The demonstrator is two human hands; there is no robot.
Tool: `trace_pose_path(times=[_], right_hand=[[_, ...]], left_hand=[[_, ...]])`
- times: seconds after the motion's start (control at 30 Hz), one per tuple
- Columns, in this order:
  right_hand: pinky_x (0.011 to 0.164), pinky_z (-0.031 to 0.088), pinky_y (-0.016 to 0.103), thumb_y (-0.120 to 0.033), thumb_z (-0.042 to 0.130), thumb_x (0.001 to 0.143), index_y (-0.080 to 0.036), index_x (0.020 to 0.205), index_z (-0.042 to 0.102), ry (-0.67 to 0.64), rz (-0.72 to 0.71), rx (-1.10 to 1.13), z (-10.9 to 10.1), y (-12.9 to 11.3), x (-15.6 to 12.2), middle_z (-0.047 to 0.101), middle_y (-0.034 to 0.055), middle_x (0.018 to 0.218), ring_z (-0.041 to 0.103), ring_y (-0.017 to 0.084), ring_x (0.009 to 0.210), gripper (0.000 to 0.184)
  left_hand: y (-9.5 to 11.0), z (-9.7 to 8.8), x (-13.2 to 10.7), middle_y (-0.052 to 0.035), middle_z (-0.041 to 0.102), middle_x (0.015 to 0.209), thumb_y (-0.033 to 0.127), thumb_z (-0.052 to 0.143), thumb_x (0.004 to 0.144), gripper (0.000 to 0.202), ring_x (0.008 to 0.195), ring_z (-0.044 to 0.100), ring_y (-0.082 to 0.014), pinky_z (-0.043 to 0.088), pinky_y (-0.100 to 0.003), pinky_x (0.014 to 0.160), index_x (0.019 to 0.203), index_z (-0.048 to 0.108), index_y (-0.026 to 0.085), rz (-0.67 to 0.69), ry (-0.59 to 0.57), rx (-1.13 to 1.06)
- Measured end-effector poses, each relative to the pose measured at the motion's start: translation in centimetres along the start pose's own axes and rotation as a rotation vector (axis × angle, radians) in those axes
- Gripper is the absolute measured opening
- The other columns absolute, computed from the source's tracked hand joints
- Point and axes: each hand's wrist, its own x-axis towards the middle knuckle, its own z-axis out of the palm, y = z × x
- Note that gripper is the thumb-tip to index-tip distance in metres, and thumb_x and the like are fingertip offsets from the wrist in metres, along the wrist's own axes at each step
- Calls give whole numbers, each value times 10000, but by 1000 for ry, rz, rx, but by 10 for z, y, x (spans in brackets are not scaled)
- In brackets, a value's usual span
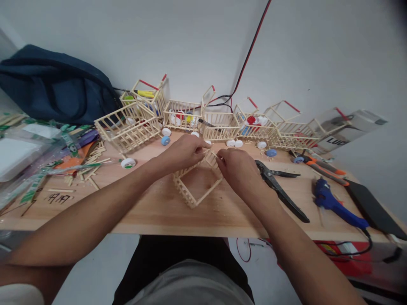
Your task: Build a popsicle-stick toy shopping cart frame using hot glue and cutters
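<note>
A small slatted frame of thin wooden sticks (pixel 184 191) stands on the table in front of me, open in the middle. My left hand (pixel 190 149) reaches to its far edge with the fingers closed on the sticks there. On the right, my right hand (pixel 238 168) pinches the frame near its far right corner. Both sets of fingertips come close together, and they partly hide that corner. Whether a loose stick is also between them is too small to tell.
Several miniature stick shopping carts (pixel 127 127) line the wall. Black cutters (pixel 280 190), a blue glue gun (pixel 333 203), orange-handled pliers (pixel 327 169) and a dark phone-like slab (pixel 375 209) lie right. Loose sticks (pixel 92 163), plastic packaging (pixel 38 156) and a blue bag (pixel 60 87) occupy the left.
</note>
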Motion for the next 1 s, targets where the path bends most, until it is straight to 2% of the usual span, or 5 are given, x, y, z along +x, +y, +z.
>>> trace_pose_path(times=[0.13,0.23,0.33,0.77,1.0], right_hand=[[611,336,289,-213,463,937,-158,937,698,-15,5,-5,-2,0,0,720,118,913,649,222,832,241],[617,345,292,-216,462,937,-158,932,699,-15,-2,5,-2,1,-1,721,121,908,650,222,820,243],[615,349,292,-219,457,941,-153,938,695,-13,-3,12,-1,3,0,721,129,916,651,224,821,247],[694,450,323,-350,546,889,-128,989,728,-199,40,-33,-14,1,12,730,180,976,675,280,915,303],[716,472,323,-262,561,869,-126,1032,736,-307,60,-75,-18,-4,24,727,195,1029,683,279,947,275]], left_hand=[[-4,-1,1,-76,701,1010,261,605,726,571,841,627,-195,464,-289,763,1287,592,157,-75,-110,-45],[-7,2,4,-133,573,1350,234,608,690,731,1093,602,-237,461,-319,919,1398,447,146,-80,-235,-106],[-9,6,6,-145,492,1446,176,579,667,786,1244,530,-245,411,-337,1029,1426,375,137,-93,-310,-199],[-10,12,7,-84,680,1120,172,535,692,451,1010,623,-237,474,-322,863,1139,584,149,-71,-246,-208],[-10,15,8,-65,684,966,202,534,690,350,900,621,-223,466,-312,785,1024,615,136,-70,-226,-216]])
